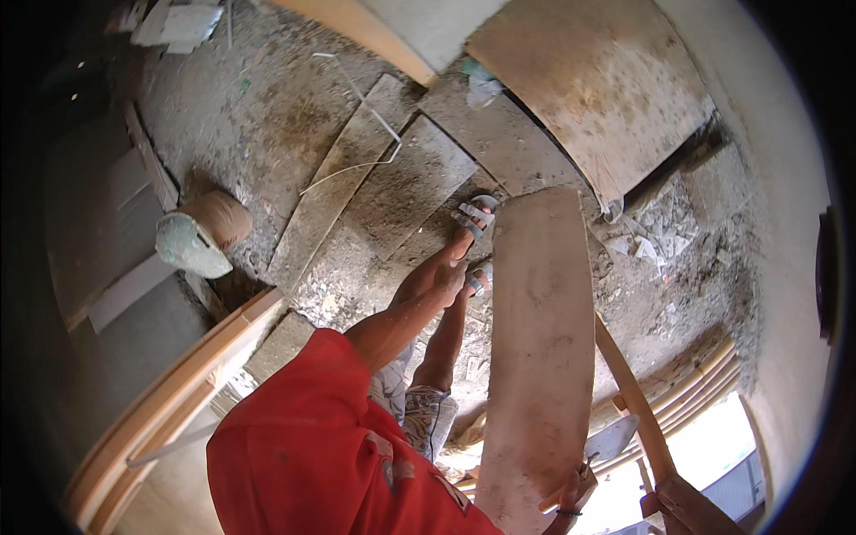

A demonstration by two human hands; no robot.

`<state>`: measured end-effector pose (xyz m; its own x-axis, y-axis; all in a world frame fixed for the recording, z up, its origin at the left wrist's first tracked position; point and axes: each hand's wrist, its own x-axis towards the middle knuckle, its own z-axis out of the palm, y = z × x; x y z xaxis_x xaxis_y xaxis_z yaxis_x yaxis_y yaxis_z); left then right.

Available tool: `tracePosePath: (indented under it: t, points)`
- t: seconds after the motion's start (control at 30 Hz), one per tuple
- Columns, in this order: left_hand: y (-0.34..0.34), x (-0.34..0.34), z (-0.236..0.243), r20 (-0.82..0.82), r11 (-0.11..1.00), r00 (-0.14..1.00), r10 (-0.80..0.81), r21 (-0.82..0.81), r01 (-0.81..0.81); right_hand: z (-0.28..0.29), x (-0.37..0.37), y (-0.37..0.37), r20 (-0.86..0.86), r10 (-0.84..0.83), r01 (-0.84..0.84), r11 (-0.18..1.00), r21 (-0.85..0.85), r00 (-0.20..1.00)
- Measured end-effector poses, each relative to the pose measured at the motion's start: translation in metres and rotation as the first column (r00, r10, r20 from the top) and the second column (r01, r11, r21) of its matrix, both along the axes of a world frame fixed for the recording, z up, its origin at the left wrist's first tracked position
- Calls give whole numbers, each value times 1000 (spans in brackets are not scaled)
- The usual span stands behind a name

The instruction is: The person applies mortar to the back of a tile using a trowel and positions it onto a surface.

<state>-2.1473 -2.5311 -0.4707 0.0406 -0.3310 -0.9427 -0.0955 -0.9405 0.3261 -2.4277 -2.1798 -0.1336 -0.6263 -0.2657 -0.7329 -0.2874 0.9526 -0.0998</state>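
My left arm reaches down in front of my legs, and my left hand [450, 280] is closed, with no object showing in it. At the lower right my right hand [575, 492], with a dark band at the wrist, grips a trowel [612, 440]; its grey, mortar-stained blade points up and right. The trowel handle is mostly hidden by the fingers. Just left of the right hand runs a long, dusty board [542, 330], raised above the floor and reaching past my feet. My sandalled feet [477, 214] stand to the left of its far end.
A mortar-crusted bucket [203, 234] lies tipped at the left. Bent wire [379, 120] rests across floor boards [410, 169]. A large sheet [597, 89] lies far right, near rubble [655, 241]. Wooden framing [178, 401] stands lower left; a timber [633, 392] slants beside the long board.
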Motion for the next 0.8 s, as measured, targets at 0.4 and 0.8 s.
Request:
tracePosePath:
  t: [0.4,0.8]
  points:
    - [2,184,-51,482,976,875,-50,-162,145,12,53,-200,-209,757,-722,653,229,619]
    - [50,350,-229,549,1000,835,-15,-15,27,-51,149,-304,-253,940,-744,338,576,231]
